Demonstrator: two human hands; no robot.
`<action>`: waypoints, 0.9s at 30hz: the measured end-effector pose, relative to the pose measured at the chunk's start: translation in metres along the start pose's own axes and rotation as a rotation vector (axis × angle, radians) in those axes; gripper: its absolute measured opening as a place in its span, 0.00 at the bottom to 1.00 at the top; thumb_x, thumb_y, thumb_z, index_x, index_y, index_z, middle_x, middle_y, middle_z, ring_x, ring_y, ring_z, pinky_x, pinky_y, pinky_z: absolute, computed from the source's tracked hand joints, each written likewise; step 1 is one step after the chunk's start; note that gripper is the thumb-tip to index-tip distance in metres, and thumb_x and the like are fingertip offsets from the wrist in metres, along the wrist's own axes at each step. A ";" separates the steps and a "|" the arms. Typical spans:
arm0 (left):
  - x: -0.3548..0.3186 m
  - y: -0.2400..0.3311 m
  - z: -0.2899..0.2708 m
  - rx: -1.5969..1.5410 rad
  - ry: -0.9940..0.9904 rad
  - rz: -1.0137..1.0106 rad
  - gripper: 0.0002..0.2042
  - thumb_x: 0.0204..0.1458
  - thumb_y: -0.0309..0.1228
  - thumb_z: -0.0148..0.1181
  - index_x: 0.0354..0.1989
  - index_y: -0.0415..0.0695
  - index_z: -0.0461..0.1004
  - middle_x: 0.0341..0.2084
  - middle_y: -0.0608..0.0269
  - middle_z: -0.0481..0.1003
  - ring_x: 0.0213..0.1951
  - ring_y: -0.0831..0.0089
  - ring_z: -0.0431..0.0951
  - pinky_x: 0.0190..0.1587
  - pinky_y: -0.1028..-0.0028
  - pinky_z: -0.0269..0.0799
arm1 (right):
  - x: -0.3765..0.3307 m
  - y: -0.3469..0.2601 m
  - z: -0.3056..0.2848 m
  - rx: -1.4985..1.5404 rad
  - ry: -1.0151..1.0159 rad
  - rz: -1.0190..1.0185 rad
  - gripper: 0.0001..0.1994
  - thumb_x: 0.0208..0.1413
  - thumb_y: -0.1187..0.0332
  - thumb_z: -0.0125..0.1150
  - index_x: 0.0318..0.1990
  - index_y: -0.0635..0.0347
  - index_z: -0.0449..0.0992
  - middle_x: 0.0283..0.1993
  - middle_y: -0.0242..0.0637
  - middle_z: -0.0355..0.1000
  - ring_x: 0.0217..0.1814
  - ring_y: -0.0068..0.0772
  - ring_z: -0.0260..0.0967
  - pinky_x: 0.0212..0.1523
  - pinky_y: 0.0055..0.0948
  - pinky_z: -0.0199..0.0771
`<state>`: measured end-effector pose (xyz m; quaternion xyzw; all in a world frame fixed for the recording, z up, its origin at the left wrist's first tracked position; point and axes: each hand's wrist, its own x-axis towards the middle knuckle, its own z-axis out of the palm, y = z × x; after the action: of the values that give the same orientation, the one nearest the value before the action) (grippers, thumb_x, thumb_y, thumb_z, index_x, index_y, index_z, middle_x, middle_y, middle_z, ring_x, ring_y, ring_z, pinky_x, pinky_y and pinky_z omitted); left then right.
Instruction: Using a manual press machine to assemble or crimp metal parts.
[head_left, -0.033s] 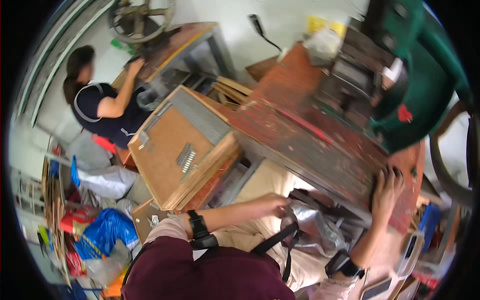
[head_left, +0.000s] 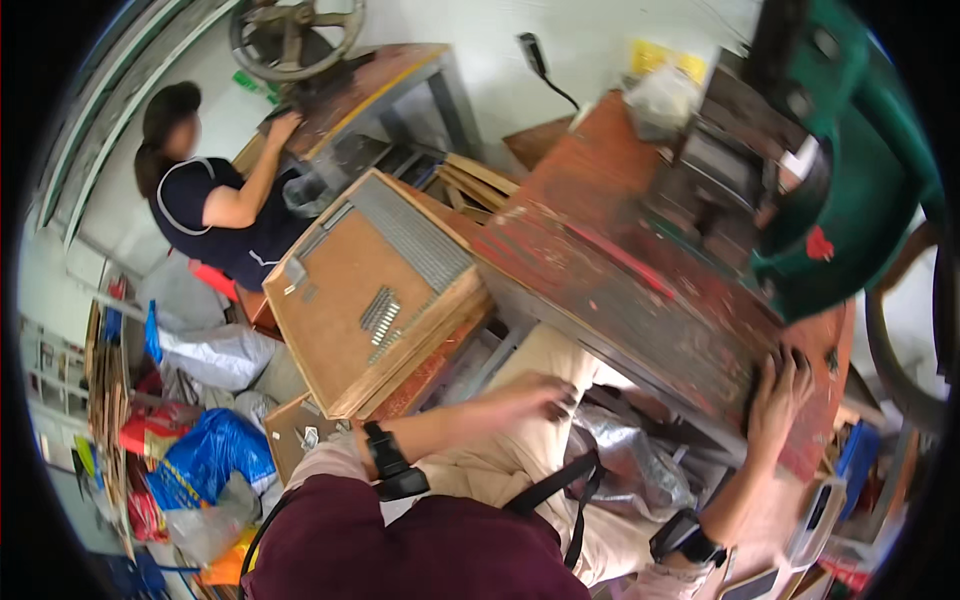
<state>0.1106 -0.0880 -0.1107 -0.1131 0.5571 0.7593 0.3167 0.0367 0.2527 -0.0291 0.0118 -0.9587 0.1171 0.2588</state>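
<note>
My left hand point(head_left: 528, 398) is over my beige trouser leg, between the wooden tray and the silvery bag; motion smears its fingers, and I cannot make out anything in it. Resting on the near right end of the worn red bench point(head_left: 640, 290), my right hand point(head_left: 780, 400) has its fingers stretched out and holds nothing. The shallow wooden tray point(head_left: 330, 285) has small grey metal pieces point(head_left: 405, 235) packed in rows along its far right side. A smaller group of metal pieces point(head_left: 380, 317) lies nearer its middle. Below the bench edge sits the crumpled silvery bag point(head_left: 640, 465).
A green machine press point(head_left: 850, 200) stands at the bench's right, with a large wheel point(head_left: 895, 330) beside it. Another person point(head_left: 215, 200) works at a second bench point(head_left: 365, 95) at far left. Blue bag point(head_left: 215, 460) and other sacks crowd the left floor.
My left hand has moved slightly left, away from the silvery bag and black strap. My right hand stays on the bench. The view has shifted a little.
</note>
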 end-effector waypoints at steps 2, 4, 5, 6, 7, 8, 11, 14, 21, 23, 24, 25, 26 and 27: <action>-0.038 0.038 -0.058 0.227 0.283 0.254 0.19 0.54 0.37 0.53 0.47 0.34 0.69 0.40 0.55 0.74 0.36 0.70 0.75 0.40 0.71 0.72 | 0.006 -0.010 0.001 0.030 -0.015 -0.002 0.16 0.58 0.64 0.49 0.50 0.64 0.69 0.53 0.51 0.63 0.59 0.50 0.54 0.59 0.45 0.52; -0.062 0.060 -0.113 0.386 0.693 0.362 0.16 0.54 0.35 0.53 0.47 0.37 0.71 0.34 0.60 0.76 0.36 0.73 0.74 0.39 0.73 0.71 | 0.006 -0.005 0.004 0.004 -0.025 -0.015 0.16 0.59 0.64 0.48 0.50 0.65 0.68 0.53 0.51 0.62 0.58 0.51 0.54 0.59 0.46 0.52; -0.071 0.065 -0.149 0.596 0.886 0.425 0.15 0.53 0.33 0.53 0.44 0.35 0.72 0.32 0.54 0.76 0.32 0.66 0.75 0.37 0.70 0.71 | 0.006 -0.006 0.000 -0.009 -0.022 -0.010 0.17 0.60 0.63 0.47 0.50 0.66 0.68 0.53 0.51 0.62 0.58 0.51 0.55 0.58 0.45 0.52; -0.081 0.066 -0.185 0.811 1.089 0.473 0.14 0.52 0.32 0.52 0.41 0.32 0.72 0.31 0.48 0.75 0.29 0.60 0.76 0.35 0.66 0.72 | 0.008 -0.008 0.000 -0.023 -0.036 -0.005 0.17 0.60 0.63 0.47 0.50 0.67 0.68 0.53 0.51 0.63 0.58 0.51 0.55 0.58 0.45 0.53; -0.091 0.068 -0.220 0.952 1.227 0.510 0.13 0.50 0.30 0.53 0.39 0.32 0.72 0.29 0.45 0.74 0.29 0.55 0.76 0.36 0.64 0.72 | 0.009 -0.010 0.000 -0.034 -0.052 0.001 0.17 0.60 0.63 0.47 0.50 0.67 0.68 0.53 0.51 0.63 0.57 0.51 0.55 0.57 0.45 0.53; -0.098 0.070 -0.254 1.092 1.353 0.548 0.12 0.48 0.28 0.53 0.37 0.31 0.73 0.28 0.43 0.74 0.30 0.51 0.75 0.37 0.62 0.72 | 0.009 -0.010 -0.001 -0.031 -0.064 0.008 0.17 0.60 0.63 0.46 0.50 0.67 0.68 0.53 0.51 0.63 0.57 0.50 0.55 0.57 0.44 0.53; -0.130 0.072 -0.354 1.352 1.428 0.504 0.12 0.45 0.26 0.54 0.37 0.32 0.72 0.31 0.42 0.73 0.37 0.47 0.73 0.42 0.59 0.70 | 0.012 -0.005 0.004 -0.054 -0.111 0.021 0.20 0.62 0.59 0.43 0.51 0.66 0.68 0.53 0.49 0.63 0.58 0.49 0.55 0.59 0.42 0.52; -0.131 0.077 -0.421 1.463 1.522 0.285 0.14 0.44 0.27 0.55 0.40 0.34 0.71 0.36 0.43 0.72 0.43 0.48 0.70 0.47 0.59 0.67 | 0.010 -0.003 -0.003 -0.072 -0.116 0.106 0.20 0.61 0.59 0.44 0.50 0.66 0.70 0.52 0.50 0.65 0.57 0.49 0.56 0.59 0.42 0.51; -0.162 0.099 -0.459 1.662 1.408 0.192 0.16 0.46 0.30 0.56 0.42 0.36 0.68 0.39 0.47 0.69 0.43 0.52 0.68 0.48 0.61 0.65 | 0.011 0.024 0.012 -0.084 -0.100 0.089 0.18 0.62 0.62 0.44 0.47 0.70 0.71 0.50 0.50 0.67 0.53 0.48 0.62 0.55 0.37 0.58; -0.157 0.098 -0.472 1.737 1.341 0.159 0.15 0.46 0.30 0.56 0.41 0.36 0.68 0.39 0.48 0.69 0.43 0.53 0.69 0.47 0.62 0.66 | 0.013 0.019 0.007 -0.100 -0.098 0.100 0.18 0.62 0.62 0.44 0.47 0.70 0.71 0.50 0.50 0.67 0.53 0.47 0.62 0.55 0.37 0.58; -0.155 0.096 -0.481 1.752 1.299 0.175 0.14 0.46 0.29 0.55 0.41 0.36 0.68 0.39 0.48 0.69 0.43 0.54 0.69 0.46 0.62 0.66 | 0.013 0.017 0.006 -0.105 -0.099 0.104 0.18 0.61 0.62 0.44 0.47 0.70 0.71 0.50 0.50 0.67 0.52 0.47 0.62 0.55 0.37 0.58; -0.153 0.095 -0.487 1.766 1.255 0.192 0.14 0.46 0.29 0.54 0.41 0.36 0.68 0.39 0.49 0.69 0.43 0.55 0.69 0.45 0.62 0.67 | 0.014 0.016 0.003 -0.113 -0.099 0.109 0.18 0.61 0.62 0.44 0.47 0.70 0.71 0.50 0.50 0.67 0.52 0.47 0.62 0.55 0.37 0.59; -0.150 0.094 -0.492 1.759 1.249 0.193 0.14 0.46 0.29 0.54 0.41 0.36 0.68 0.39 0.49 0.69 0.43 0.55 0.69 0.45 0.62 0.67 | 0.013 0.014 0.002 -0.119 -0.094 0.116 0.18 0.61 0.62 0.44 0.47 0.70 0.71 0.50 0.50 0.68 0.52 0.47 0.62 0.55 0.37 0.59; -0.162 0.096 -0.486 1.787 1.257 0.180 0.14 0.45 0.28 0.54 0.40 0.36 0.68 0.39 0.50 0.68 0.43 0.56 0.69 0.44 0.63 0.67 | 0.016 0.023 0.013 -0.096 -0.105 0.112 0.18 0.61 0.62 0.44 0.47 0.70 0.71 0.50 0.50 0.68 0.52 0.47 0.63 0.55 0.36 0.59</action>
<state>0.0895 -0.6089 -0.1229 -0.1685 0.9750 -0.0913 -0.1126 0.0146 0.2724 -0.0373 -0.0483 -0.9746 0.0843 0.2017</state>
